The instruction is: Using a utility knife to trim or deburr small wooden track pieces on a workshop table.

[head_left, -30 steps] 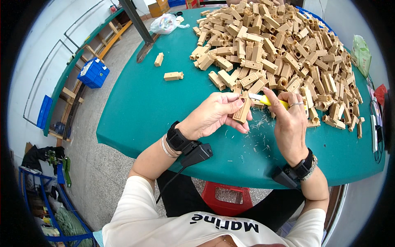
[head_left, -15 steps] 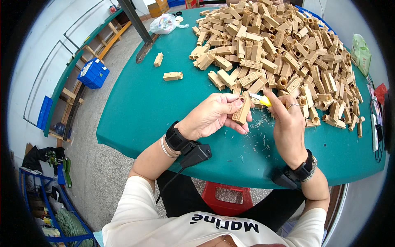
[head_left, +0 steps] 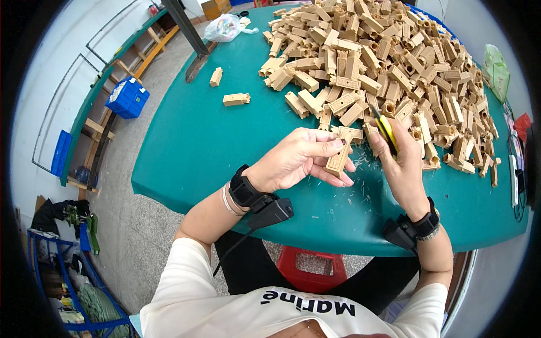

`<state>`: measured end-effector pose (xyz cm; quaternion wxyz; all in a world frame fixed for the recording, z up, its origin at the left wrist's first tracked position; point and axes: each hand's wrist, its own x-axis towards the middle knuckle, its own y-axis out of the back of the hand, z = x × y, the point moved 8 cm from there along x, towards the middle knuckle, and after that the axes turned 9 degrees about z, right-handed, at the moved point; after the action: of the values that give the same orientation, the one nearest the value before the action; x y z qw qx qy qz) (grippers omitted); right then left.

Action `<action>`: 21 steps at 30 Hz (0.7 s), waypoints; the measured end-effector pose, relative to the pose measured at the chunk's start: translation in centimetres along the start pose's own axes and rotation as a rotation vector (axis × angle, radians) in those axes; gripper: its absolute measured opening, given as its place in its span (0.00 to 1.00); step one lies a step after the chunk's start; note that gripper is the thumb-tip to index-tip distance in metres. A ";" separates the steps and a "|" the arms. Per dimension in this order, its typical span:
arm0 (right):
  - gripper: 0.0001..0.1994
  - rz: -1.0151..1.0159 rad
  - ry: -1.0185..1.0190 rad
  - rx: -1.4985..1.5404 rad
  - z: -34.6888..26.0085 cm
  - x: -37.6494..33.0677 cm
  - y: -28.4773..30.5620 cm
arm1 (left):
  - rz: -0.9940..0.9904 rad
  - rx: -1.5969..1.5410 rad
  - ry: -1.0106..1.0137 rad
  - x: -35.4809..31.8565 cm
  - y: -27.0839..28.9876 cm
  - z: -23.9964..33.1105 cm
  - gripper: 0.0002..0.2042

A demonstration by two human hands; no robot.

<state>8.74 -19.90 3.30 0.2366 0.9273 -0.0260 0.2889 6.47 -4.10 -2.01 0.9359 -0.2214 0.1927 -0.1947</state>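
Our left hand pinches a block, likely light, stiff, best held by its sides; our right hand grips a knife.

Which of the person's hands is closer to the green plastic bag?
Right. The right hand, gripping a yellow knife, is below and left of the green bag in the picture; the left hand, pinching a tan block, is farther left.
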 end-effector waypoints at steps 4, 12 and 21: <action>0.10 -0.054 -0.023 0.087 0.2 -0.7 -1.2 | 0.040 0.072 -0.042 -0.1 -0.3 -0.1 0.17; 0.07 -0.057 0.049 0.006 -0.8 -0.6 -1.2 | 0.074 0.197 -0.139 0.2 -1.0 -0.1 0.19; 0.13 0.043 0.432 -0.280 -3.3 -1.6 -0.7 | 0.150 0.272 -0.081 0.0 -1.3 -0.4 0.14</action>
<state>5.77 -17.88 4.47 0.3566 0.8016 -0.0346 0.4787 5.94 -5.37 -1.73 0.9762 -0.0851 0.1426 -0.1394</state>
